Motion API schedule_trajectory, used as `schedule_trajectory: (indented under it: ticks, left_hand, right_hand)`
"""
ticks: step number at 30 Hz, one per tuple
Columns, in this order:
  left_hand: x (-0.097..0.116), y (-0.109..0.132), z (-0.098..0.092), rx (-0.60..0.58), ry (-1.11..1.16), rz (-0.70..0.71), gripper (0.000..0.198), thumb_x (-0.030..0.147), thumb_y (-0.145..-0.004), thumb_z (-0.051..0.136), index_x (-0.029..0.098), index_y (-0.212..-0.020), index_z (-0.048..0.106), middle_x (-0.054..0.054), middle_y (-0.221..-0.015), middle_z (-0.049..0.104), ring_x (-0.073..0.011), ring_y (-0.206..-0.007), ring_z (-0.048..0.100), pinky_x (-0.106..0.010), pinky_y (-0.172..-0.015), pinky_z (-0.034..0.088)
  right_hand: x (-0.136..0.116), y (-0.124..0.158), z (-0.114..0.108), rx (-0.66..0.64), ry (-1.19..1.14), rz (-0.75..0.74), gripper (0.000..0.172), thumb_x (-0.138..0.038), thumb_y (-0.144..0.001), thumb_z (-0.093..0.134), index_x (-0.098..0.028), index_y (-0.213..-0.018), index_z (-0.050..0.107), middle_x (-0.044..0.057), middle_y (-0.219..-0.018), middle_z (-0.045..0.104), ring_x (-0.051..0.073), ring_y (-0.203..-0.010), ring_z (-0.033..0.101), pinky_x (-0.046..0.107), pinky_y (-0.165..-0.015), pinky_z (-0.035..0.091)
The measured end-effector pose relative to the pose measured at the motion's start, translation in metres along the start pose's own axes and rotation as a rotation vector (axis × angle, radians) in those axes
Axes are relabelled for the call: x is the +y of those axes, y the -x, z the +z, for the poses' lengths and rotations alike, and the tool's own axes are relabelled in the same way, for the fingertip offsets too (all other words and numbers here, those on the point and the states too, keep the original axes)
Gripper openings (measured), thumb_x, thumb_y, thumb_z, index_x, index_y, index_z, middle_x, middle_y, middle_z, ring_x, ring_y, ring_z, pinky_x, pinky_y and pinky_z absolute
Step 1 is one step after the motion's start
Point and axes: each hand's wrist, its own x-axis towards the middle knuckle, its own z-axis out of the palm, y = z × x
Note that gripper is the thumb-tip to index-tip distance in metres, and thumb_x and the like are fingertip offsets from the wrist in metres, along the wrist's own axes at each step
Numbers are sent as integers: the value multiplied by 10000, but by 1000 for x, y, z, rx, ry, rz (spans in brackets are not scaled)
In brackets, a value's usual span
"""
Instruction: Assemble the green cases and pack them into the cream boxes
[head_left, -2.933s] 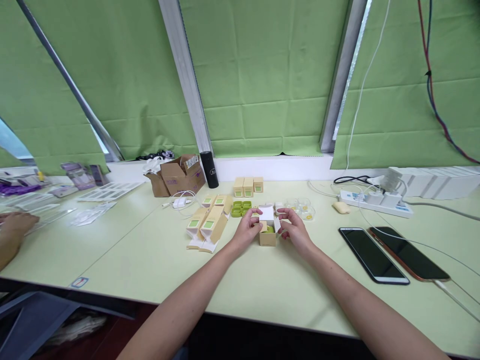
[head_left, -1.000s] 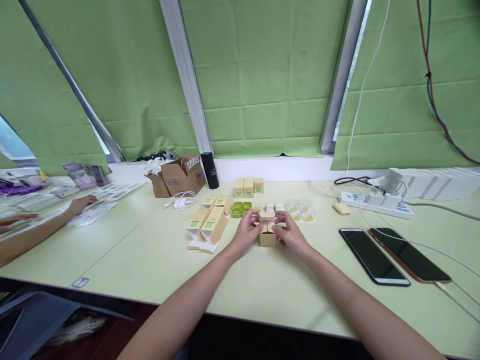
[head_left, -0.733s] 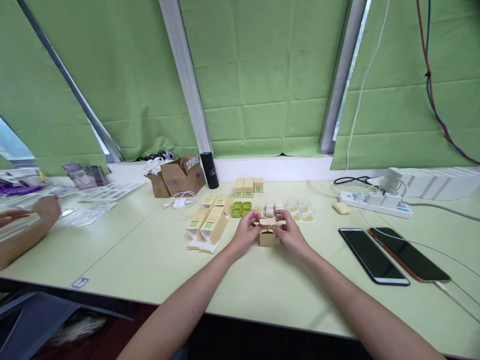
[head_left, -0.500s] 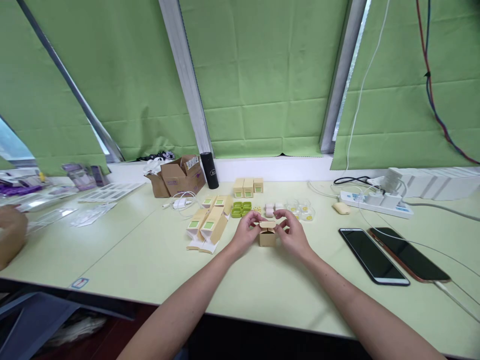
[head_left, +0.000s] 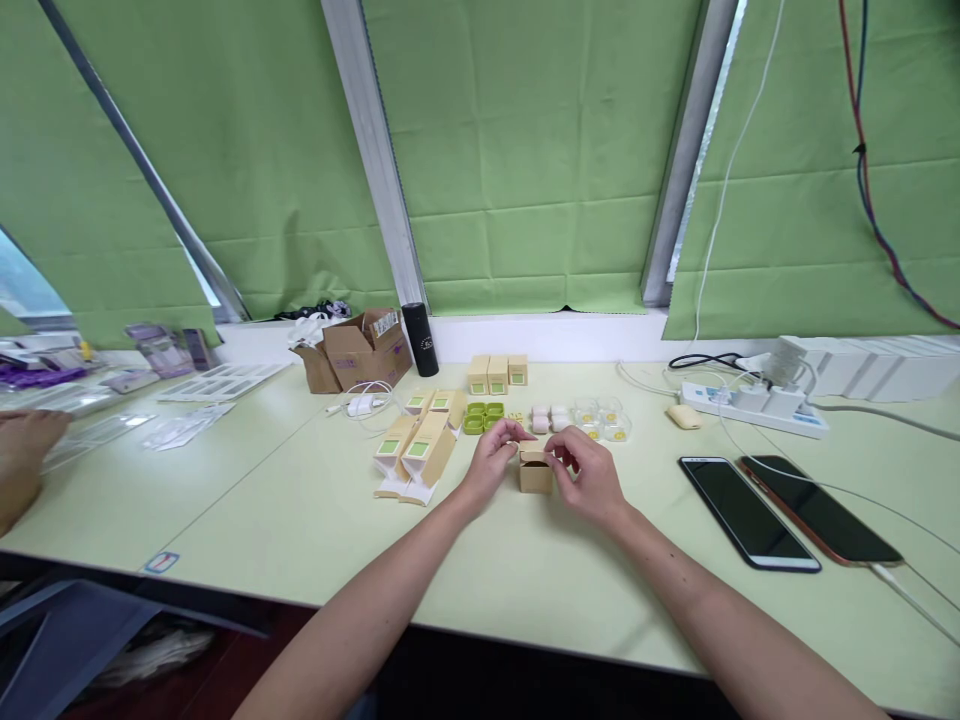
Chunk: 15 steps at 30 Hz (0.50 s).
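A small tan cardboard box [head_left: 535, 477] stands upright on the table between my hands, its top flap partly folded down with a dark gap under it. My left hand [head_left: 493, 464] is closed at the box's upper left edge, fingers curled behind it. My right hand [head_left: 589, 473] pinches the flap at the upper right corner. Just beyond are green square cups [head_left: 483, 417], pink and white small pieces [head_left: 550, 418] and a clear round-celled case [head_left: 602, 419] with yellow spots. To the left lie several tan boxes with green windows [head_left: 417, 447], their white ends open.
Three closed tan boxes [head_left: 498, 374] stand at the back near a black bottle [head_left: 419, 340] and an open brown carton [head_left: 358, 352]. Two phones [head_left: 748, 512] and a power strip [head_left: 754, 408] with cables lie right. Another person's hand [head_left: 26, 460] is at far left.
The box's raised flap has come down toward the opening. My right hand has turned inward and lowered slightly at the flap; my left hand stays beside the box.
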Motion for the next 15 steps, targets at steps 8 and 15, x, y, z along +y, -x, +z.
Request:
schedule_trajectory:
  ticks: [8, 15]
  left_hand:
    - [4, 5, 1, -33, -9, 18, 357, 490, -882, 696, 208, -1069, 583, -95, -1069, 751, -271, -1096, 678, -404, -1014, 468]
    - [-2, 7, 0, -87, -47, 56, 390, 499, -909, 692, 212, -1146, 572, -113, -1153, 719, -296, -1205, 647, -413, -1031, 468]
  right_hand:
    - [8, 2, 1, 14, 149, -220, 133, -110, -837, 556, -233, -874, 591, 23, -804, 617, 170, -695, 547, 295, -629, 398]
    - [11, 3, 1, 12, 211, -289, 169, -65, -832, 542, -225, -878, 568, 12, -794, 608, 160, -697, 553, 271, -620, 399]
